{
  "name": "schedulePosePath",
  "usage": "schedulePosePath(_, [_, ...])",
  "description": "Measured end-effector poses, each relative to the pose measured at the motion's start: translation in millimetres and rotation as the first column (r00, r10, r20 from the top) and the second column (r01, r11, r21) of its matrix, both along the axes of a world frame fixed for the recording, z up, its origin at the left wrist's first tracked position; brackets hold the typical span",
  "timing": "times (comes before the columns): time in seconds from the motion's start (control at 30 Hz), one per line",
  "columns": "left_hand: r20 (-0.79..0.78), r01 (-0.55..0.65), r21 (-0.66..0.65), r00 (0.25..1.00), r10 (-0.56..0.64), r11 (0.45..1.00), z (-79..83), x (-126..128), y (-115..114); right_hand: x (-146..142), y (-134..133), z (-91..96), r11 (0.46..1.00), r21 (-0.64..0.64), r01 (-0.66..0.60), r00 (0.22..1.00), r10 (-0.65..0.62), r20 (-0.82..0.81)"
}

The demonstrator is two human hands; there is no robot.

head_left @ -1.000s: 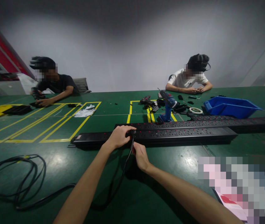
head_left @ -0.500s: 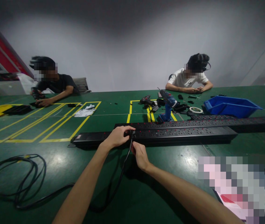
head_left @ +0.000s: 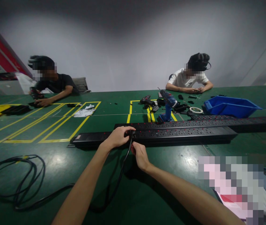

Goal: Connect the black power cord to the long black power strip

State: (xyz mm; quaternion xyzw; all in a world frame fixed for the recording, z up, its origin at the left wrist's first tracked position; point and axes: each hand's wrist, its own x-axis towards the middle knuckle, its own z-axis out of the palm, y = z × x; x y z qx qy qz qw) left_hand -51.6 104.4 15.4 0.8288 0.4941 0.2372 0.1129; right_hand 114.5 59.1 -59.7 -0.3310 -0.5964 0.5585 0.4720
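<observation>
A long black power strip [head_left: 182,136] with rows of sockets and small red marks lies across the green table in front of me. My left hand [head_left: 117,137] rests on its top, with thumb and fingers closed around a black plug [head_left: 132,133] at one of the sockets. From the plug a black cable [head_left: 121,175] hangs over the strip's near side and curves to the left. My right hand [head_left: 141,154] is just below the plug, its fingers curled beside the cable. Whether those fingertips hold anything is hidden.
Behind lies a second power strip [head_left: 257,123]. A blue cordless drill [head_left: 168,104], a blue bin [head_left: 231,107] and a tape roll [head_left: 196,110] stand beyond. Cable coils [head_left: 33,175] lie left. Two people sit across the table, one handling a dark tool. Blurred items lie front right.
My hands keep their places at the plug and cable. The whole view has shifted very slightly; nothing else has visibly moved.
</observation>
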Motion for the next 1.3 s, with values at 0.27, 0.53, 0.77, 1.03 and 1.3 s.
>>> schedulePosePath(0.27, [-0.022, -0.016, -0.001, 1.0, 0.016, 1.0, 1.3, 2, -1, -1, 1, -0.6, 1.0, -0.001, 0.007, 1.0, -0.007, -0.007])
schedulePosePath(0.53, [-0.018, -0.039, 0.015, 0.999, 0.039, 0.999, 0.6, 3, 0, -3, 1, -1.6, 1.0, -0.011, 0.005, 1.0, -0.005, -0.024])
schedulePosePath(0.77, [-0.035, -0.045, 0.033, 0.998, 0.046, 0.998, 1.7, 5, -1, -1, 0, 1.6, 1.0, 0.013, -0.003, 1.0, 0.003, 0.003])
schedulePosePath(1.03, [-0.082, -0.032, 0.06, 0.996, 0.037, 0.998, 3.3, 6, -2, -1, -2, 5.2, 1.0, -0.001, 0.023, 0.999, -0.023, 0.034])
schedulePosePath(1.3, [-0.131, -0.01, 0.078, 0.991, 0.02, 0.997, 1.3, 12, -3, -1, 0, 1.9, 1.0, 0.008, 0.023, 1.0, -0.023, 0.006])
